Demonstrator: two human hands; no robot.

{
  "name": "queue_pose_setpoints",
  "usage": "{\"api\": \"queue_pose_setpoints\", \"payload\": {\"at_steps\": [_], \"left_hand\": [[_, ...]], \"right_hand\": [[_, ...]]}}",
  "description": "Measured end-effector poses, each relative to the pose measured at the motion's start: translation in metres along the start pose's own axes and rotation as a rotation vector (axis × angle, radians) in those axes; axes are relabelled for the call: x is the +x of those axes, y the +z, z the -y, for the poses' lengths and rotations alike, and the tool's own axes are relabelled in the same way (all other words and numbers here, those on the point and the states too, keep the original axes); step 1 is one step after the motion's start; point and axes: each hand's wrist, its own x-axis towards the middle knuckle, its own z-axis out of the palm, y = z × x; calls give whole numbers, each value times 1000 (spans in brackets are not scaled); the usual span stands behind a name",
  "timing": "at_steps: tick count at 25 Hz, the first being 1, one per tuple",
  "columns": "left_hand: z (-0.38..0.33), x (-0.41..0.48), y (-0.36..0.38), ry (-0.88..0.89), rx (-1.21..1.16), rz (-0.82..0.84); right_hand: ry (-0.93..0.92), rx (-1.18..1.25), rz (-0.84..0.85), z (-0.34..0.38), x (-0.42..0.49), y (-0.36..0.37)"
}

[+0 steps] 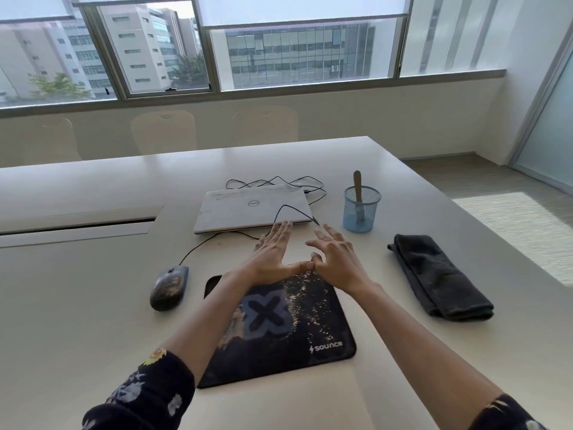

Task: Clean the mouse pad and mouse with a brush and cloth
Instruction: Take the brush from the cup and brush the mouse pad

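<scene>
Your left grip and right grip are spread, empty, over the likely floppy mouse pad; brush looks light, stiff, so pinch its handle above the mesh cup.

Crumbed mouse pad between mouse, cloth; brush upright.

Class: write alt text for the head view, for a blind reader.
A person's open left hand and right hand meet at the thumbs above a pale-speckled mouse pad on a table. A mouse lies left of it, a folded cloth right, and a brush stands in a mesh cup by a closed laptop.
</scene>
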Motion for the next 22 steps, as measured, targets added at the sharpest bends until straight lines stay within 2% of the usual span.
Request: {"api": "queue_pose_setpoints", "payload": {"at_steps": [11, 16, 22], "left_hand": [[-67, 102, 17, 40, 52, -18], [-85, 135, 19, 69, 60, -52], [-86, 146, 25, 78, 89, -71]], "right_hand": [[-21, -30, -120, -84, 43, -75], [34, 11, -295, -107, 90, -101], [115, -74, -167, -125, 146, -100]]}}
